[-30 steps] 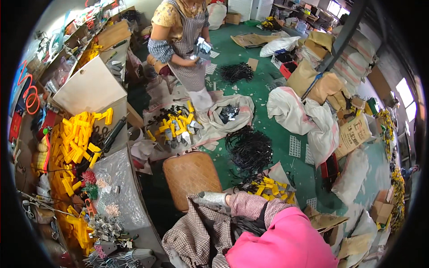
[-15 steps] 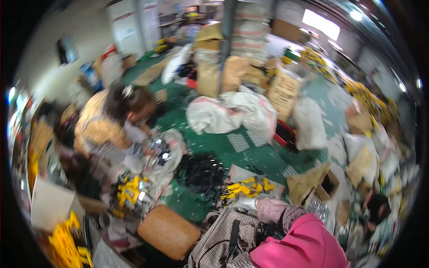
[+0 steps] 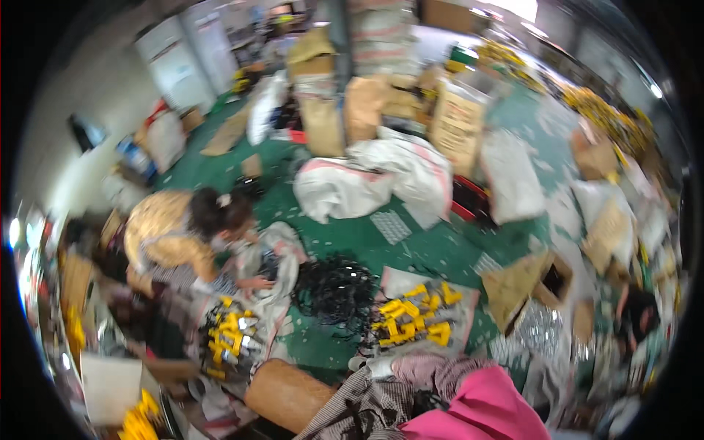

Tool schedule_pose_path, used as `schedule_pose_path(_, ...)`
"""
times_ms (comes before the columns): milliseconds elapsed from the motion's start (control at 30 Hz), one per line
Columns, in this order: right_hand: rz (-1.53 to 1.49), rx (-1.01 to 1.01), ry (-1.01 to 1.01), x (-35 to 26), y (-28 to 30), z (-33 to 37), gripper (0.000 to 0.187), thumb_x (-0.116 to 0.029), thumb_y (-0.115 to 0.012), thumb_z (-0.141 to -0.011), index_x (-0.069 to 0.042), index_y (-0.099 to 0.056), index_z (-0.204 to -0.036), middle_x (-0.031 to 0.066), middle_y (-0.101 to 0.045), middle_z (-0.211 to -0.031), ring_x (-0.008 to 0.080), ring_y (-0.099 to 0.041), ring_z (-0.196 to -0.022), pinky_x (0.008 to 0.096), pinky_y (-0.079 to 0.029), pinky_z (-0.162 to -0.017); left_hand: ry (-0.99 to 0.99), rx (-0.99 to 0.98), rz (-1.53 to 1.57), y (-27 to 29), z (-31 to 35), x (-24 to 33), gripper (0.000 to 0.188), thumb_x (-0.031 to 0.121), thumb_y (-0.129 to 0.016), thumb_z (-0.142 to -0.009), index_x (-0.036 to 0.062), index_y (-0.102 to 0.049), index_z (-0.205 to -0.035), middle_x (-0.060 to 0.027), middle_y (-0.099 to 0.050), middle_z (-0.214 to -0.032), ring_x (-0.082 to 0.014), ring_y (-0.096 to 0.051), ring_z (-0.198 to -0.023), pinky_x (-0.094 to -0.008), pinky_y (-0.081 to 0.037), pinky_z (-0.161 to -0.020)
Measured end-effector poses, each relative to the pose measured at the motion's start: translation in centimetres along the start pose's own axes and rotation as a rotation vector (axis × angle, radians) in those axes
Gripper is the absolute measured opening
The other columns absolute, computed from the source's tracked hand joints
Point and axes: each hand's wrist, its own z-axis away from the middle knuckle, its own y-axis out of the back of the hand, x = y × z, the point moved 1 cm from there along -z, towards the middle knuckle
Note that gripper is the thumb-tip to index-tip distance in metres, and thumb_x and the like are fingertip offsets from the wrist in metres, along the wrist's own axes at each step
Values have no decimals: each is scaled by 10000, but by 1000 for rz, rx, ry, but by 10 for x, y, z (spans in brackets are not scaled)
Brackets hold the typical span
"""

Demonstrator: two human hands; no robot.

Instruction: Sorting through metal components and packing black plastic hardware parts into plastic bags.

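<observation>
A pinkish checked sleeve (image 3: 429, 370) crosses from the right over my lap, beside the pink garment (image 3: 480, 411) on my body. At its end is my right hand (image 3: 380, 366), seemingly in a pale glove. It is small and blurred, and its fingers cannot be made out. My left hand does not show. Nearest the right hand lies a pile of yellow-handled pieces (image 3: 414, 315) on a pale sheet (image 3: 458, 341). Left of that pile is a tangled heap of thin black strips (image 3: 337, 290). Grey checked cloth (image 3: 359, 403) covers my lap.
A co-worker (image 3: 165, 227) bends over a white sack (image 3: 282, 249) at the left, near another yellow-handled pile (image 3: 231, 334). A brown seat (image 3: 286, 396) stands close by. White sacks (image 3: 374, 176), a torn carton (image 3: 554, 282) and a tall paper bag (image 3: 458, 121) occupy the floor beyond.
The view has tilted and shifted, so the floor piles show more fully. The co-worker's hand now shows at the sack's near edge. My right sleeve stays over my lap.
</observation>
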Motion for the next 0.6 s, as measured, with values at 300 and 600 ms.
schedule_pose_path(300, 955, 65, -374, -66, 84, 29, 469, -307, -521, -798, -132, -608, -1224, 162, -615, -1183, 315, -572, -1126, 409, -452, -931, -184, 82, -286, -15, 28, -191, 494, 313, -721, -727, 42, -637, -1131, -182, -687, -990, -362, -664, -848, -402, -539, -790)
schedule_pose_path(600, 786, -540, -12, -329, 52, -88, 411, -267, -595, -891, -38, -575, -1231, 139, -629, -1175, 228, -580, -1107, 309, -431, -977, 260, 1207, -293, 72, 72, -172, 590, 295, -657, -783, 34, -497, -1288, -175, -446, -1386, -352, -397, -1285, -450, -316, -1072)
